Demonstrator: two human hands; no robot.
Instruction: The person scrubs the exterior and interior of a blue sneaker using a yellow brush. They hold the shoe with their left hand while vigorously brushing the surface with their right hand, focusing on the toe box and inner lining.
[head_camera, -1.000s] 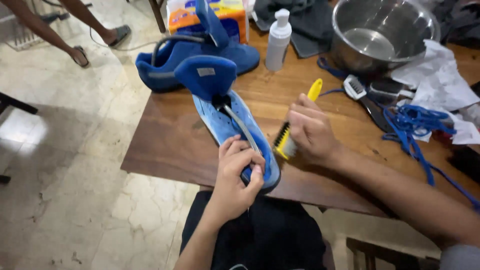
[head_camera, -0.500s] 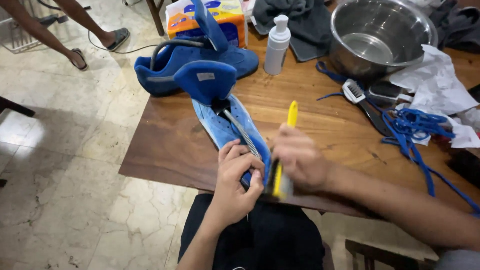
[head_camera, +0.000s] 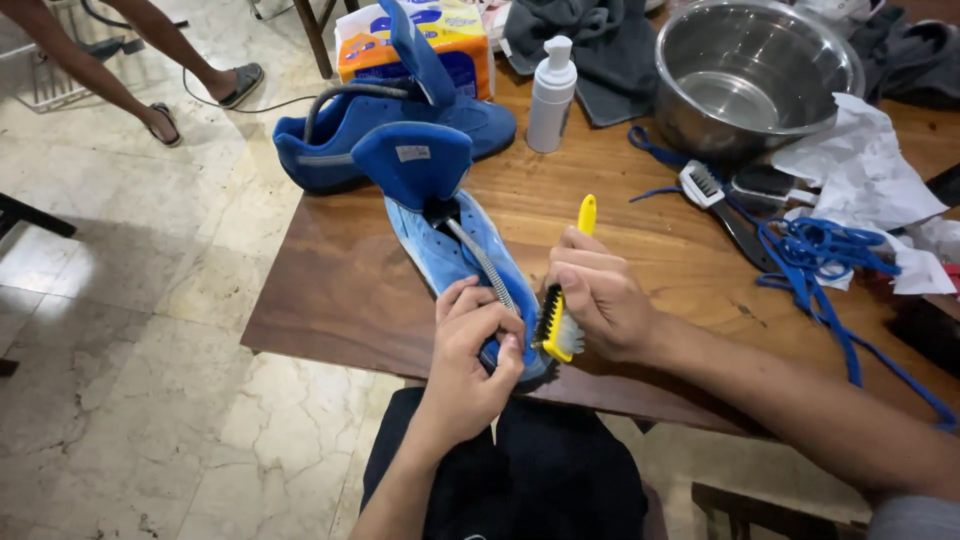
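You are looking at a second blue shoe (head_camera: 400, 125), a white foam bottle (head_camera: 551, 95), a steel bowl (head_camera: 755, 75), blue laces (head_camera: 820, 250), crumpled paper (head_camera: 860, 170), a spare brush (head_camera: 705, 187) sitting on the wooden table (head_camera: 330, 290).

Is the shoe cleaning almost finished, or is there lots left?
Done: the blue laces are out, lying on the table. In hand: the left hand steadies the near blue shoe while the right hand presses a yellow brush to its toe. Left: the second blue shoe waits behind.
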